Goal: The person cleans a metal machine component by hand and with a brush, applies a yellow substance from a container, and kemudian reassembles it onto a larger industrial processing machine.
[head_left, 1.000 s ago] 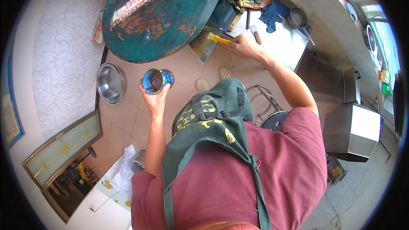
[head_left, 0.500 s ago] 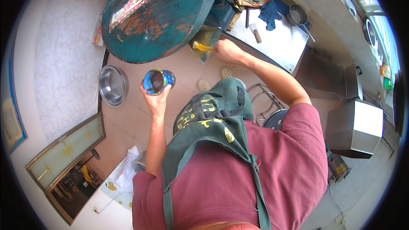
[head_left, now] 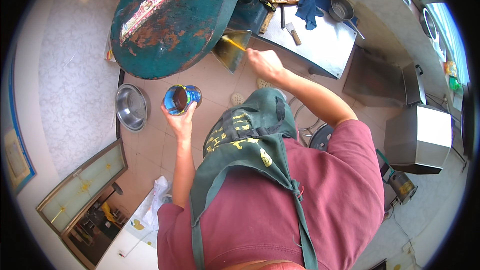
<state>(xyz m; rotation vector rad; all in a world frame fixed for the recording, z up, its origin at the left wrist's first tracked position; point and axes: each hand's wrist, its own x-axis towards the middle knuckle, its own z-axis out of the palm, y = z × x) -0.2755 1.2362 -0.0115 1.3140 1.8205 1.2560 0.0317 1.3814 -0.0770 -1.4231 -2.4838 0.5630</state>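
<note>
My left hand [head_left: 179, 124] is wrapped round a blue can [head_left: 194, 93], its open top showing dark brown contents. A slim yellow-handled brush [head_left: 236, 45] sits in my closed right hand [head_left: 266, 65]. Its pale tip is close to the rim of a worn green round tabletop [head_left: 170, 40]; whether it touches, I cannot tell. Under the brush, a dull triangular panel [head_left: 231, 60] juts out from beneath the tabletop. Brown bare patches and a strip of printed paper mark the green surface.
A steel basin [head_left: 131, 107] rests on the floor at left. To the right, a metal-topped table [head_left: 327, 42] bears a scraper [head_left: 294, 35], a blue cloth [head_left: 309, 12] and a saucepan [head_left: 342, 8]. A round stool [head_left: 321, 137] stands beside my right leg.
My right hand and the brush have moved slightly left, and the brush now points more up and left toward the tabletop's rim. The left hand still holds the can; the view has shifted a little.
</note>
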